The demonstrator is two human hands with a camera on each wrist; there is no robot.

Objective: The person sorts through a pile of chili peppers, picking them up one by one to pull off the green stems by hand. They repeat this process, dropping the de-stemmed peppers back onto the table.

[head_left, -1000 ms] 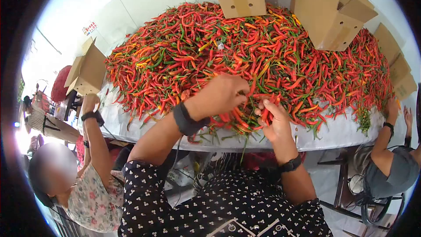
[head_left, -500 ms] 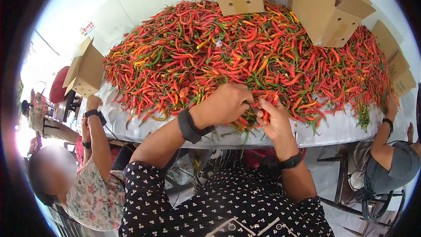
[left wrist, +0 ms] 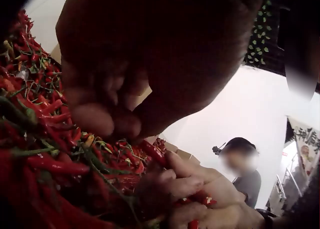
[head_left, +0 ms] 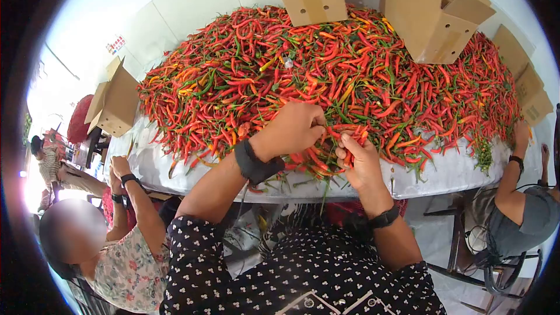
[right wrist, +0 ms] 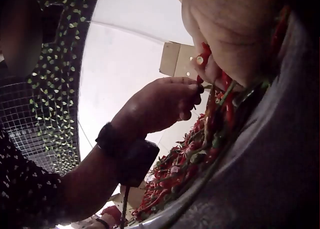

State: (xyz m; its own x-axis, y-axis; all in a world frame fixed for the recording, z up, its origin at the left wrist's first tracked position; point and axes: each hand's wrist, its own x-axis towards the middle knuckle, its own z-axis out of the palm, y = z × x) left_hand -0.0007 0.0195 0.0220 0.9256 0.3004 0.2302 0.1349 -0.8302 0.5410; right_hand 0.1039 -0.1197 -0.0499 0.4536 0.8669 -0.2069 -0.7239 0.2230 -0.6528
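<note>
- Clock positions follow the head view, with the hands at the centre and 12 straight away from the wearer.
- The left hand (head_left: 290, 133) has its fingers bent and tips together; its grip pinches a small green stem (right wrist: 207, 87) at the end of a red chilli.
- The right hand (head_left: 363, 162), just beside it at 4 o'clock, has its grip curled round a few red chillies (right wrist: 203, 55); one shows a pale, round end towards the right wrist camera.
- Right beyond both hands, a broad heap of chillies (head_left: 233, 90), mostly red with some green, orange and yellow, spreads from about 9 round through 12 to 3 o'clock.
- A tangle of thin green stems (head_left: 482, 154) lies on the heap's near edge at 3 o'clock.
- Under the heap is a pale tabletop (head_left: 186, 182), its surface showing at 8 o'clock.
- An upright cardboard box (head_left: 309, 0) stands at 12 o'clock; a larger open carton (head_left: 415, 14) is between 1 and 2, another carton (head_left: 116, 105) between 9 and 10.
- At 6 o'clock is the wearer's black shirt (head_left: 303, 262) with small white motifs.
- A person in a floral top (head_left: 131, 274) sits at 8 o'clock; a person in grey (head_left: 531, 221) is at 4.
</note>
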